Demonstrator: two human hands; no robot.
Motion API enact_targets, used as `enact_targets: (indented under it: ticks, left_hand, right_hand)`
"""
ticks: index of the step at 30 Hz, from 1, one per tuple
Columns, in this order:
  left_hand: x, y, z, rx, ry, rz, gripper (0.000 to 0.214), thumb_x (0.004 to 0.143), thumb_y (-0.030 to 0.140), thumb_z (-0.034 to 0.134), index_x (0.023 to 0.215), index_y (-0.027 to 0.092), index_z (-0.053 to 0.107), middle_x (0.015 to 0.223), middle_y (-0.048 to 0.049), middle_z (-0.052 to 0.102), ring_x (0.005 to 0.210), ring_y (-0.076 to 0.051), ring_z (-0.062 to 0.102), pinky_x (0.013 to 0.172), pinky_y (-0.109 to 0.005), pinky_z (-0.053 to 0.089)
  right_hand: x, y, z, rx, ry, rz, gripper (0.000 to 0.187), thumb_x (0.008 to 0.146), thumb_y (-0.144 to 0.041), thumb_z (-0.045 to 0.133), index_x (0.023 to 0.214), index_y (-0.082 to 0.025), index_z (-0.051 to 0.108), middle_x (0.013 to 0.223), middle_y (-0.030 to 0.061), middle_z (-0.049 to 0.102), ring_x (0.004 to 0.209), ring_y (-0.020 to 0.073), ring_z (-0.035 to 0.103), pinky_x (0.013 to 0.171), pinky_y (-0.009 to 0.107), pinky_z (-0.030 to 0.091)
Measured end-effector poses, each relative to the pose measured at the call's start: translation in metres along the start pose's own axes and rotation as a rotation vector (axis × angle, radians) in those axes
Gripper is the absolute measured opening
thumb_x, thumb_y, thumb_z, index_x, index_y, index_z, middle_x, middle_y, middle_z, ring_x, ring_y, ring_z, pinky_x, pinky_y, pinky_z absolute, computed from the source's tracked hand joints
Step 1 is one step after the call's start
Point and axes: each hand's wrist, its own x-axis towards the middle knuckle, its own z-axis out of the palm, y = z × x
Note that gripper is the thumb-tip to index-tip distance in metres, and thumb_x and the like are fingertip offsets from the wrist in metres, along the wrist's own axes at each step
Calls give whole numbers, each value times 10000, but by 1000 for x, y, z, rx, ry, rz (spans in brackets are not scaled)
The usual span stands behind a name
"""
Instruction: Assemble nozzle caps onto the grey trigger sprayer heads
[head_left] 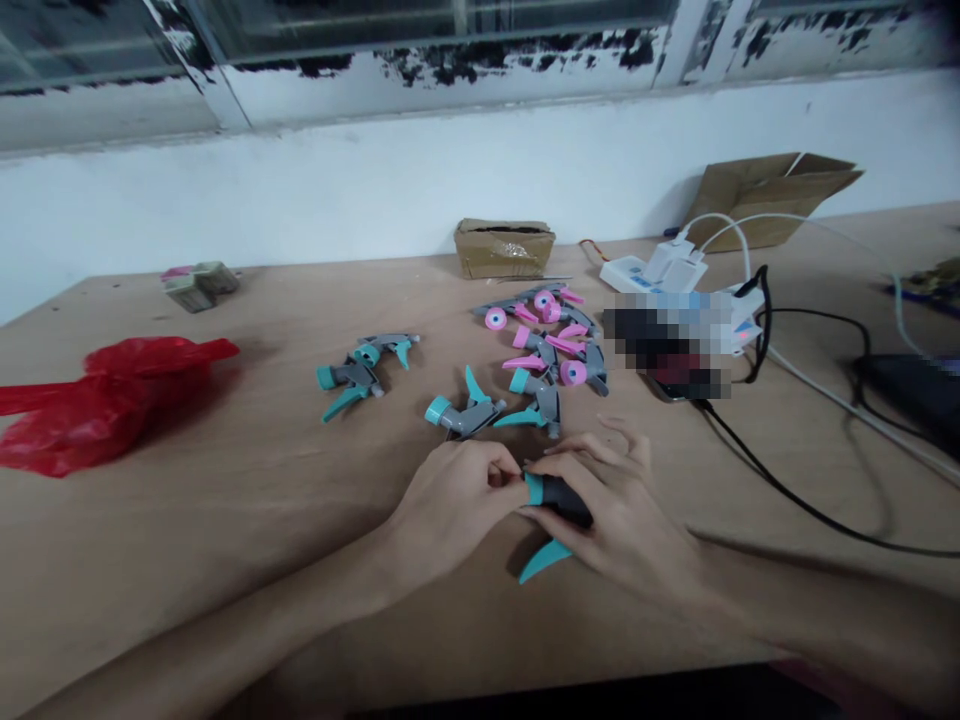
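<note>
The right grip (619,520) grasps a dark gray spray head (566,500) over the near part of the tabletop (285,470), its teal trigger (546,560) angled toward the near left. The left grip (454,500) pinches its teal nozzle cap (534,489), with teal-trimmed spray heads (536,395) and pink-trimmed ones (574,373) lying beyond both.

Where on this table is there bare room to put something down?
Bare wood lies between the red bag and two teal sprayers at left, and behind those, left of the small box. Crowded: where left hand and right hand meet at the held sprayer, beyond among the pink sprayers, and around the power strip.
</note>
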Motion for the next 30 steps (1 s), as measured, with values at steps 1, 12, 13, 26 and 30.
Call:
enact_targets:
  ticks: [1,12,13,26,30]
  left_hand:
    - [0,-2,0,-10,13,-10,159,743,300,564,688,181,653,563,39,553,535,-100,477,496,-215,291]
    - [-7,-29,-1,-753,18,-165,204,800,335,536,781,151,624,420,83,363,401,-61,341,442,-180,437]
    - [-7,-27,-1,-781,35,-146,205,805,336,538,772,151,622,416,84,354,401,-58,334,428,-166,417]
    - [-19,-24,10,-502,60,-10,208,791,349,593,742,152,639,510,57,422,467,-63,369,418,-169,292]
    - [-19,-22,12,-424,182,28,200,768,331,626,688,149,613,526,65,371,483,-60,340,440,-179,274]
  right_hand:
    - [0,1,0,-8,-2,4,177,764,-285,641,905,-226,551,868,-17,673,871,173,584,974,433,218]
    - [7,26,-8,152,99,64,314,754,-387,649,1006,-267,506,919,-2,663,929,213,597,954,476,352]
    - [6,26,-7,208,83,79,327,745,-380,659,1013,-270,508,933,3,656,946,215,592,919,454,397]
    - [-6,17,8,563,-4,106,367,733,-304,684,1054,-269,510,998,24,628,1025,208,572,868,414,475]
    - [-2,15,5,567,9,78,334,739,-295,678,1032,-263,519,993,26,632,999,202,577,854,410,477]
